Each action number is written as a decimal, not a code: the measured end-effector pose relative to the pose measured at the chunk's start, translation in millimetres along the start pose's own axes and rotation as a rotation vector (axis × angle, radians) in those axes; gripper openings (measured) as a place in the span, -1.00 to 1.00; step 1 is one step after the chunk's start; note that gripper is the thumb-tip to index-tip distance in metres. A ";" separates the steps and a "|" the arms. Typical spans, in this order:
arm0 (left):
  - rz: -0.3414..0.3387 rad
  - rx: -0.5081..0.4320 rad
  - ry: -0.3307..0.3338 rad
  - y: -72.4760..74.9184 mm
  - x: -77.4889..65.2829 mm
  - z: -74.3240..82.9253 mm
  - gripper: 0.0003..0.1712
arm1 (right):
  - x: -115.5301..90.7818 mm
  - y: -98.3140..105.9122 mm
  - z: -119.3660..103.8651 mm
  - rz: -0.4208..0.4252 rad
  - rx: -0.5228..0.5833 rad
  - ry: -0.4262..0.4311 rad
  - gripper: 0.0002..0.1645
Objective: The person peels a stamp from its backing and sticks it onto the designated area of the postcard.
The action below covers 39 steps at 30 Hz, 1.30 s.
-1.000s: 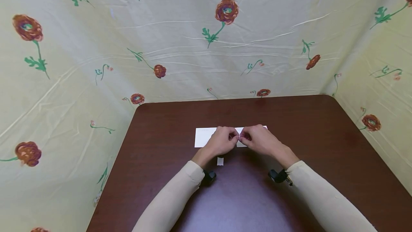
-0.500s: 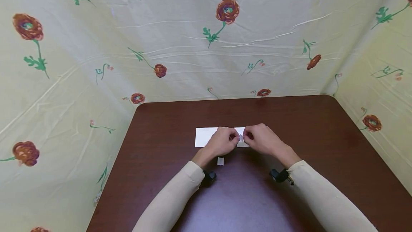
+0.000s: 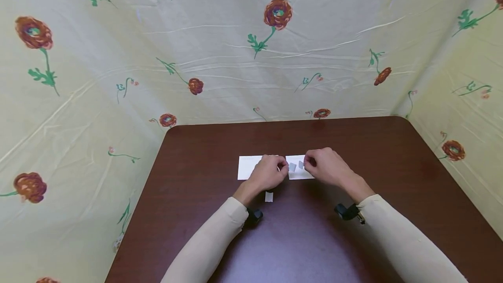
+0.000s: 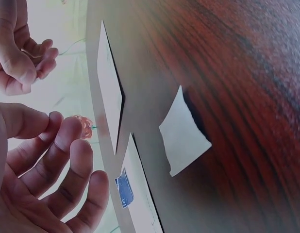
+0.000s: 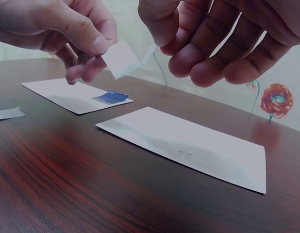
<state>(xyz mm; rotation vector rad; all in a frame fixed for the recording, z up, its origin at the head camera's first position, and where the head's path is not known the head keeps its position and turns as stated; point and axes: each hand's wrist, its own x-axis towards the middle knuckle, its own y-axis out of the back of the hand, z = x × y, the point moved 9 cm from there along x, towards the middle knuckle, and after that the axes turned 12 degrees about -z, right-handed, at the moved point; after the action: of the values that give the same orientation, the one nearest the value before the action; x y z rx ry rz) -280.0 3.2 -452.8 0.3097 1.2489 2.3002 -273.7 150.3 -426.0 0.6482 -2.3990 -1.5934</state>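
My left hand (image 3: 269,173) pinches a small white square of paper (image 5: 122,60) by its edge between thumb and forefinger, above the table. My right hand (image 3: 328,167), a little to the right, pinches a smaller pale slip of paper (image 3: 301,164); the two pieces are apart. Under the hands lie two white envelopes side by side. The left envelope (image 3: 248,168) bears a blue stamp (image 5: 111,97), hidden by my left hand in the head view. Faint print shows on the right envelope (image 5: 189,141).
A white paper scrap (image 4: 185,136) with uneven edges lies on the brown table (image 3: 204,152), nearer to me than the left envelope. A flower-patterned curtain (image 3: 220,34) hangs behind the table and along both sides.
My hands have drawn apart, the right moving right and slightly away from me. Two separate pale pieces now show between them, where the fingertips met a second ago. The left hand has barely moved.
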 end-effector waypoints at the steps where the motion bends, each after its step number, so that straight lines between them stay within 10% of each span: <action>1: 0.003 -0.002 0.005 0.3 -0.3 -0.7 -0.84 | -0.4 0.0 0.8 -0.002 0.000 -0.002 -0.91; 18: 0.018 -0.001 0.027 0.7 -0.8 -4.0 -0.83 | -8.1 -55.8 -31.4 -0.370 0.078 0.271 -0.74; 39: 0.015 0.006 0.018 -0.7 -1.7 -2.4 -0.82 | -4.5 -45.6 -27.8 -0.171 -0.085 0.164 -0.81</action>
<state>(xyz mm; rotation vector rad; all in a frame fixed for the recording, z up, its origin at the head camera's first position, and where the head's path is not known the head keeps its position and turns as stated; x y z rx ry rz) -279.4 0.9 -454.6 0.3017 1.2665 2.3177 -247.4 114.4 -455.9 0.9495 -2.1978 -1.6257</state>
